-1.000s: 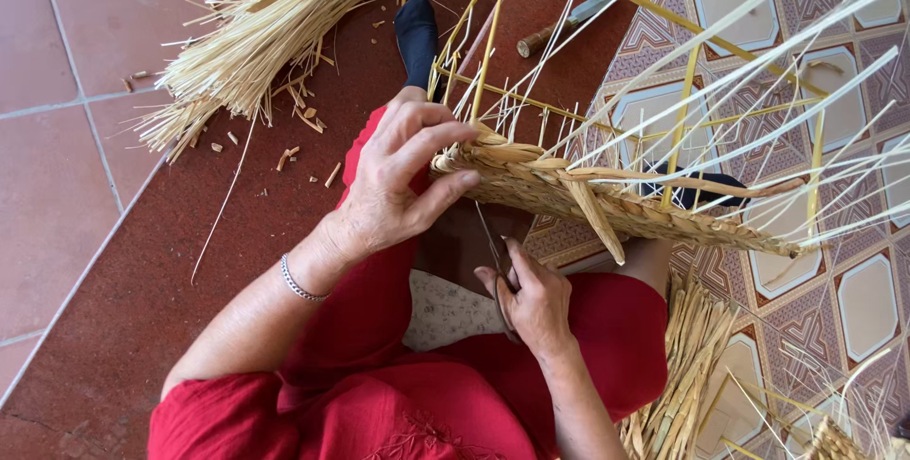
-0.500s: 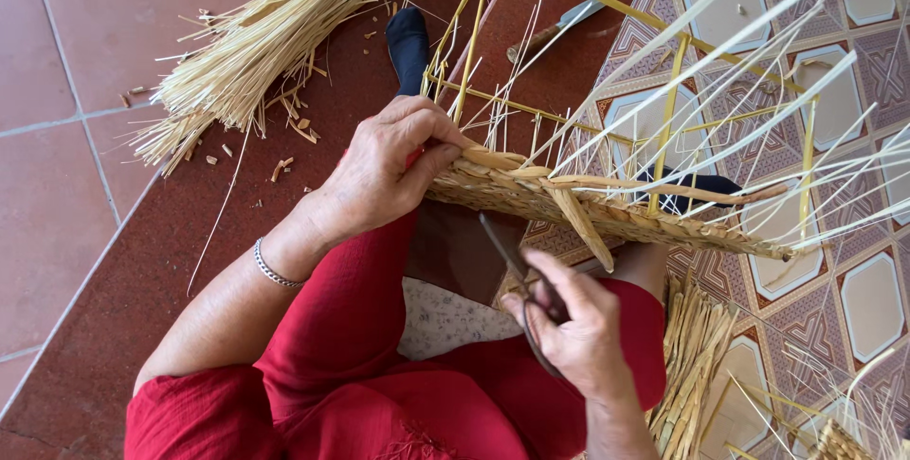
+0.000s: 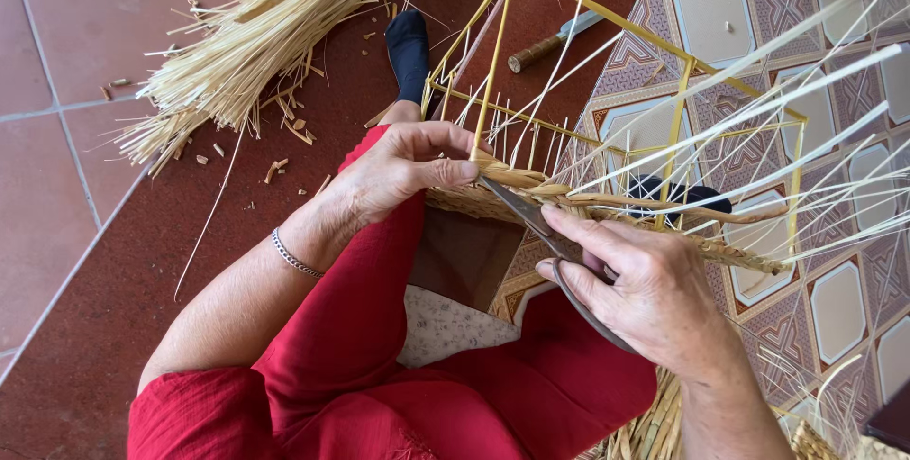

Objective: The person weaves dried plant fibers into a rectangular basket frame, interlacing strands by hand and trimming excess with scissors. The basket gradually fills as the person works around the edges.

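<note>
Tiled floor (image 3: 66, 166); left hand (image 3: 403, 171) pinches woven rim (image 3: 531, 185), right hand (image 3: 640, 294) scissors (image 3: 531, 218)

No packages, labels, signs or screens are visible in the head view. No surface in the frame carries a printed panel or a display of any kind.

The trousers (image 3: 360, 327) are plain red and the sock (image 3: 409, 53) is dark blue. The straw bundle (image 3: 256, 34) is pale yellow, the frame (image 3: 682, 90) brighter yellow. The floor tiles (image 3: 66, 34) are reddish brown.
</note>
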